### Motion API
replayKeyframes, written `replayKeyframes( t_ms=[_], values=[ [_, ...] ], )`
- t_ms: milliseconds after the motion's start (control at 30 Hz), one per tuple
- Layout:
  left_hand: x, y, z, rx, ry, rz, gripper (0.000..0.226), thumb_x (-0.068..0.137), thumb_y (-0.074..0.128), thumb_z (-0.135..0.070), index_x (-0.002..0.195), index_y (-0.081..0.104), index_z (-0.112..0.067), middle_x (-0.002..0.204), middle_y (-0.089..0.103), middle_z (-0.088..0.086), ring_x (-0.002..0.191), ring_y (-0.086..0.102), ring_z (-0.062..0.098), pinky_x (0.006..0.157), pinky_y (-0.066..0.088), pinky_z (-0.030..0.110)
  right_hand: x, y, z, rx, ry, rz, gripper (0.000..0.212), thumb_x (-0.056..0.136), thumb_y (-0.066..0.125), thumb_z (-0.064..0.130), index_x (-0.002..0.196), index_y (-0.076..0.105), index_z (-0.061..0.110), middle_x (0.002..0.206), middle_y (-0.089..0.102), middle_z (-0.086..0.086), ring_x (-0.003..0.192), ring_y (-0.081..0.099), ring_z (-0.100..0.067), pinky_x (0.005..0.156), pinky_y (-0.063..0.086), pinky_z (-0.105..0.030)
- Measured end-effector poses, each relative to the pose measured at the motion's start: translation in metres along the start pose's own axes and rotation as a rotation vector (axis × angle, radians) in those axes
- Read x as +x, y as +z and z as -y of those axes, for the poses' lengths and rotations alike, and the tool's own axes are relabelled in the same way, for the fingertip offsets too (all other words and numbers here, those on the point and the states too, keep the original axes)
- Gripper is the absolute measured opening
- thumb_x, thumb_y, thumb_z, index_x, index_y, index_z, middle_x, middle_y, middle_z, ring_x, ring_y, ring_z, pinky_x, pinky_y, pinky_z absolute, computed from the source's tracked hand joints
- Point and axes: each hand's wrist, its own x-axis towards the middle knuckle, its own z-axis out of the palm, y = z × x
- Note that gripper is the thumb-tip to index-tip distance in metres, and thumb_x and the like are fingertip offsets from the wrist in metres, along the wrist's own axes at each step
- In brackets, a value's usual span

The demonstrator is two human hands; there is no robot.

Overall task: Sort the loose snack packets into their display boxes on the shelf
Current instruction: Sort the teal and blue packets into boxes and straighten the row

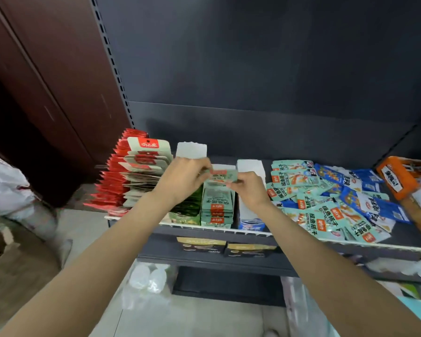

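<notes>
Both hands hold one pale green snack packet [221, 175] with a red label, above a display box [216, 207] filled with matching packets. My left hand [185, 178] pinches its left end and my right hand [247, 188] pinches its right end. A box of dark green packets [187, 210] stands just left, partly hidden by my left wrist. A blue and white display box [250, 222] stands right of the filled one. A loose heap of teal and blue snack packets [331, 198] lies on the shelf [204, 227] at the right.
Stacked red and beige hanging packets [131, 176] fill the shelf's left end. An orange box [399, 178] sits at the far right. White box flaps [191, 149] rise behind the boxes. A lower shelf holds dark boxes [202, 244]; plastic bags [146, 280] lie on the floor.
</notes>
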Motion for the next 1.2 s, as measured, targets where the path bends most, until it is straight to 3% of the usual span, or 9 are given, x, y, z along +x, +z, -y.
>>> replayKeyframes(
  t_ms=[133, 267, 400, 600, 800, 900, 1000, 1067, 1200],
  values=[
    [0.000, 0.016, 0.000, 0.524, 0.250, 0.164, 0.028, 0.090, 0.050, -0.008, 0.114, 0.059, -0.020, 0.105, 0.069, 0.002, 0.100, 0.061, 0.024, 0.098, 0.036, 0.035, -0.007, 0.001, -0.001, -0.189, 0.000, 0.070, 0.034, 0.086, 0.061, 0.000, 0.118, 0.064, 0.009, 0.117, 0.065, -0.006, 0.104, 0.058, -0.018, 0.087, 0.041, -0.020],
    [-0.003, 0.022, -0.004, 0.784, 0.410, 0.289, 0.031, 0.089, 0.049, -0.006, 0.116, 0.058, -0.018, 0.107, 0.066, 0.002, 0.111, 0.054, 0.023, 0.105, 0.025, 0.040, -0.009, -0.001, -0.009, -0.259, -0.027, 0.082, 0.039, 0.084, 0.058, -0.006, 0.117, 0.064, 0.013, 0.123, 0.061, -0.006, 0.116, 0.054, -0.019, 0.098, 0.040, -0.025],
    [-0.004, 0.031, -0.013, 0.875, 0.373, 0.417, 0.024, 0.091, 0.048, -0.009, 0.109, 0.062, -0.018, 0.106, 0.066, 0.005, 0.113, 0.049, 0.024, 0.107, 0.022, 0.044, -0.007, -0.001, -0.016, -0.294, -0.091, 0.035, 0.034, 0.085, 0.058, -0.002, 0.113, 0.066, 0.016, 0.121, 0.059, -0.005, 0.115, 0.050, -0.020, 0.097, 0.040, -0.029],
    [0.016, 0.040, -0.038, 0.561, 0.112, 0.452, 0.039, 0.091, 0.035, -0.040, 0.108, 0.063, -0.018, 0.107, 0.064, 0.006, 0.110, 0.049, 0.024, 0.099, 0.026, 0.043, -0.008, -0.020, -0.026, -0.117, -0.070, 0.021, 0.032, 0.088, 0.056, 0.001, 0.116, 0.065, 0.014, 0.119, 0.058, -0.005, 0.108, 0.055, -0.016, 0.094, 0.046, -0.030],
    [0.057, 0.076, -0.085, -0.156, -0.073, 0.230, 0.029, 0.092, 0.045, -0.016, 0.117, 0.061, -0.016, 0.114, 0.066, 0.004, 0.104, 0.059, 0.023, 0.092, 0.040, 0.029, -0.005, -0.076, -0.074, -0.014, 0.052, -0.145, 0.029, 0.089, 0.052, -0.004, 0.112, 0.065, 0.008, 0.115, 0.064, -0.007, 0.098, 0.057, -0.010, 0.085, 0.041, -0.016],
    [0.088, 0.113, -0.124, -0.566, -0.227, 0.230, 0.025, 0.093, 0.047, -0.006, 0.114, 0.061, -0.007, 0.109, 0.066, 0.007, 0.094, 0.062, 0.019, 0.086, 0.046, 0.022, 0.008, -0.104, -0.118, -0.157, 0.139, -0.122, 0.030, 0.091, 0.054, 0.004, 0.119, 0.061, 0.008, 0.123, 0.061, -0.007, 0.110, 0.058, -0.018, 0.091, 0.041, -0.021],
    [0.124, 0.164, -0.151, -0.696, -0.432, 0.347, 0.026, 0.091, 0.051, -0.010, 0.115, 0.058, -0.001, 0.112, 0.063, 0.012, 0.105, 0.060, 0.025, 0.088, 0.046, 0.032, 0.027, -0.123, -0.161, -0.334, 0.201, 0.008, 0.044, 0.091, 0.057, 0.016, 0.134, 0.049, 0.012, 0.138, 0.049, -0.011, 0.127, 0.045, -0.026, 0.104, 0.037, -0.033],
    [0.146, 0.197, -0.160, -0.736, -0.614, 0.433, 0.029, 0.090, 0.056, -0.019, 0.111, 0.061, -0.001, 0.110, 0.064, 0.013, 0.106, 0.061, 0.028, 0.082, 0.047, 0.034, 0.038, -0.132, -0.181, -0.408, 0.204, 0.115, 0.057, 0.093, 0.056, 0.023, 0.145, 0.034, 0.015, 0.151, 0.031, -0.009, 0.140, 0.026, -0.025, 0.115, 0.022, -0.035],
    [0.170, 0.243, -0.155, -0.585, -0.947, 0.431, 0.037, 0.093, 0.052, -0.027, 0.120, 0.056, -0.002, 0.121, 0.058, 0.014, 0.111, 0.056, 0.027, 0.089, 0.048, 0.030, 0.052, -0.143, -0.206, -0.577, 0.122, 0.280, 0.062, 0.097, 0.048, 0.032, 0.150, 0.020, 0.016, 0.158, 0.014, -0.004, 0.145, 0.013, -0.021, 0.117, 0.011, -0.037]
  ],
)
